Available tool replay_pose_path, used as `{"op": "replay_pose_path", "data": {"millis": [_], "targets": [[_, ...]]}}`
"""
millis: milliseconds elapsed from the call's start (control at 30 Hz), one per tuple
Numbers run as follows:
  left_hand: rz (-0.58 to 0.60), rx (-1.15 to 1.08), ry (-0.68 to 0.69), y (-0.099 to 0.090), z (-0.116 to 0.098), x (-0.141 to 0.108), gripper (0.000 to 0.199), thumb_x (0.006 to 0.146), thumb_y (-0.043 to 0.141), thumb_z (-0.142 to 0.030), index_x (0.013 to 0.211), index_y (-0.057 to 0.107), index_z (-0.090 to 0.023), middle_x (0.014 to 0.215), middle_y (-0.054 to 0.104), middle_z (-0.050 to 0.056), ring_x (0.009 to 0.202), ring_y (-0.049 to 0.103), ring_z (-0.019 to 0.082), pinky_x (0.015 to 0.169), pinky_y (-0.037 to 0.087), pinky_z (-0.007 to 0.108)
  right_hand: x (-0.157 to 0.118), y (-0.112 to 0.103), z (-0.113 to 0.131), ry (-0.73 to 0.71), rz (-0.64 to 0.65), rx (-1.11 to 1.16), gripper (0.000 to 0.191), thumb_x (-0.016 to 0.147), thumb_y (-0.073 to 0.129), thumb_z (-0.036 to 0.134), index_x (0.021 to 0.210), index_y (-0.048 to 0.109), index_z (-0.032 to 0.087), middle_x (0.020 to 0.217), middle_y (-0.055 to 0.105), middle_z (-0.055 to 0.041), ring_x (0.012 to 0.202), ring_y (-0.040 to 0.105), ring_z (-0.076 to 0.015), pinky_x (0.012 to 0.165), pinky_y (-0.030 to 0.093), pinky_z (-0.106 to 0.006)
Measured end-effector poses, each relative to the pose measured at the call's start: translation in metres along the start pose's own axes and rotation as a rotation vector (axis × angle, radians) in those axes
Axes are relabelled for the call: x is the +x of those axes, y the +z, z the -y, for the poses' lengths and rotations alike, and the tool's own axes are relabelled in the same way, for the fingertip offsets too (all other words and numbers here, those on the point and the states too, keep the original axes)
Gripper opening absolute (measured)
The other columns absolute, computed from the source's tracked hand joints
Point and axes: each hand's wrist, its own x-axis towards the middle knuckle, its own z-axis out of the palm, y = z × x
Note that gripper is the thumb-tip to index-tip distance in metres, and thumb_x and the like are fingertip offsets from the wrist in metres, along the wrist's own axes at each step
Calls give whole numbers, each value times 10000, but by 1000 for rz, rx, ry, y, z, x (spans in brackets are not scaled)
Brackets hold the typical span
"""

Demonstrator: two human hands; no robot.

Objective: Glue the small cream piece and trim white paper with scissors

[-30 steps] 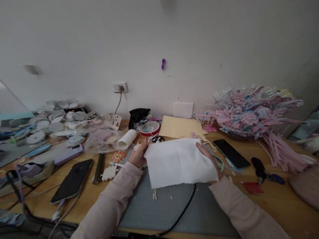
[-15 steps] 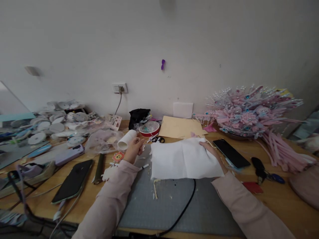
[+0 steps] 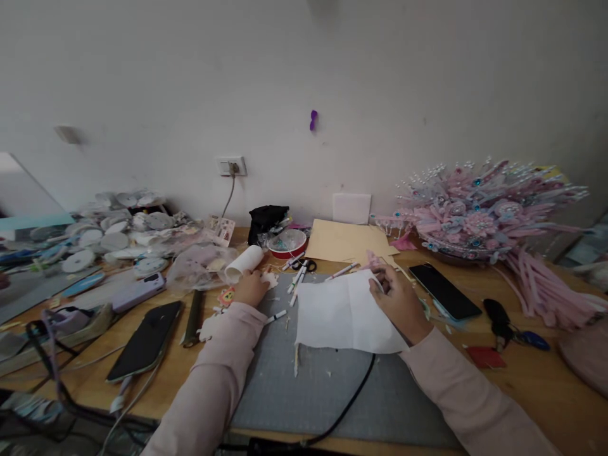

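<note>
A pale wall (image 3: 285,76) rises behind my wooden tabletop (image 3: 532,386), and a grey mat (image 3: 294,405) reaches almost to the near edge in front of me. I have a white sheet (image 3: 327,316) over the mat's far right part, creased down its middle. My right hand (image 3: 399,301) has its far right corner pinched between bent fingers. My left hand (image 3: 251,289) is off the sheet, down by the mat's far left corner, just beside a white roll (image 3: 244,263); its fingers are partly hidden, so I cannot tell whether it grips anything. Slim markers (image 3: 297,277) lie near the mat's far edge, between my hands. Beyond them, toward the tabletop's far edge, are a red-rimmed bowl (image 3: 287,244) and a tan sheet (image 3: 344,239). A pink beaded piece (image 3: 475,215) fills the far right corner.
</note>
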Motion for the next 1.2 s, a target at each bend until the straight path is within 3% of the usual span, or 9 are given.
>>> {"op": "replay_pose_path", "data": {"millis": [133, 300, 433, 500, 667, 867, 967, 1100, 1200], "targets": [[-7, -24, -35, -8, -1, -1, 367, 752, 485, -267, 1057, 587, -91, 1106, 579, 192, 984, 570, 312, 768, 442, 366, 1, -3, -2, -1, 2, -84, 187, 749, 478, 232, 905, 563, 173, 776, 632, -61, 665, 565, -187, 621, 436, -293], [-18, -89, -65, -18, -2, -4, 318, 767, 487, -265, 1037, 579, -125, 965, 653, 153, 887, 614, 303, 688, 442, 345, 5, -9, -4, 38, 12, -187, 170, 735, 483, 184, 880, 571, 181, 834, 638, -77, 745, 587, -208, 634, 437, -299], [-91, -143, -76, -22, -4, -6, 348, 786, 473, -233, 1117, 514, -131, 939, 658, 142, 862, 618, 278, 662, 429, 319, 6, -9, -7, 51, 24, -222, 204, 721, 485, 144, 907, 562, 178, 845, 630, -81, 738, 591, -208, 625, 444, -299], [-129, -165, -70, -24, -4, -8, 294, 796, 460, -226, 1066, 544, -143, 904, 657, 134, 846, 613, 272, 656, 419, 314, 6, -8, -9, 39, -4, -243, 223, 713, 498, 153, 929, 553, 169, 863, 623, -93, 749, 590, -221, 641, 453, -316], [-223, -229, -66, -26, -6, -11, 160, 794, 456, -237, 859, 577, -156, 745, 621, 108, 767, 594, 280, 635, 389, 323, 6, -5, -13, -83, -129, -269, 240, 718, 508, 175, 957, 530, 167, 901, 599, -117, 837, 573, -264, 707, 463, -371], [-308, -467, -73, -24, -10, -9, 109, 806, 402, -216, 870, 474, -166, 731, 578, 77, 719, 585, 241, 606, 392, 311, 6, -13, -1, -327, -339, -120, 162, 801, 496, 181, 963, 508, 175, 943, 586, -114, 912, 541, -247, 795, 437, -388], [-250, -661, -7, -19, -18, -8, 116, 825, 347, -244, 859, 438, -181, 723, 573, 43, 676, 591, 193, 598, 424, 291, 0, -14, 8, -393, -346, -28, 125, 818, 491, 163, 939, 514, 184, 914, 596, -94, 896, 546, -224, 802, 425, -374], [-4, -875, 161, -12, -28, -10, 138, 733, 478, -321, 750, 456, -185, 585, 530, -27, 494, 540, 140, 511, 429, 263, -11, -5, 17, -456, -155, -7, 100, 827, 472, 168, 905, 531, 188, 862, 596, -71, 861, 548, -213, 788, 420, -368], [123, -990, 234, -14, -33, -16, 233, 682, 527, -394, 744, 441, -186, 569, 490, -51, 468, 502, 111, 476, 397, 235, -20, 5, 23, -452, 8, -28, 104, 836, 454, 169, 888, 541, 194, 848, 603, -64, 858, 552, -211, 793, 411, -367]]}}
